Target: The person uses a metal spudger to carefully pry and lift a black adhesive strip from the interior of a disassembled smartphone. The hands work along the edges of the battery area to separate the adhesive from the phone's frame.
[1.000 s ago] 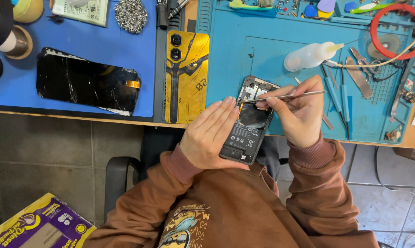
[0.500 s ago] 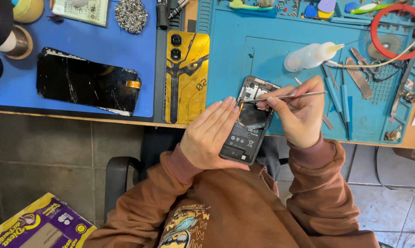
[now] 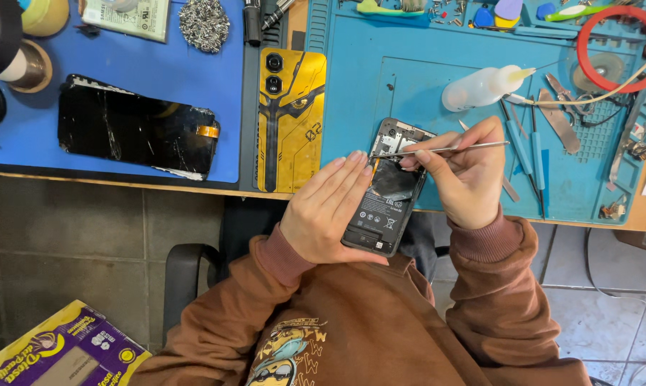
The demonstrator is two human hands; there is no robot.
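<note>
My left hand (image 3: pixel 324 211) cradles an opened smartphone (image 3: pixel 381 204) with its back off, the black battery and top circuit board showing. The phone is tilted over the desk's front edge. My right hand (image 3: pixel 460 175) pinches thin metal tweezers (image 3: pixel 444 151); their tip rests on the upper part of the phone near the board. A yellow and black phone back cover (image 3: pixel 291 118) lies on the desk just left of the phone.
A cracked black screen panel (image 3: pixel 133 134) lies on the blue mat (image 3: pixel 194 86) at left. On the teal work mat (image 3: pixel 423 86) are a clear squeeze bottle (image 3: pixel 484 87), several hand tools (image 3: pixel 526 143), a red ring (image 3: pixel 619 39). A purple-yellow box (image 3: pixel 58 354) sits on the floor.
</note>
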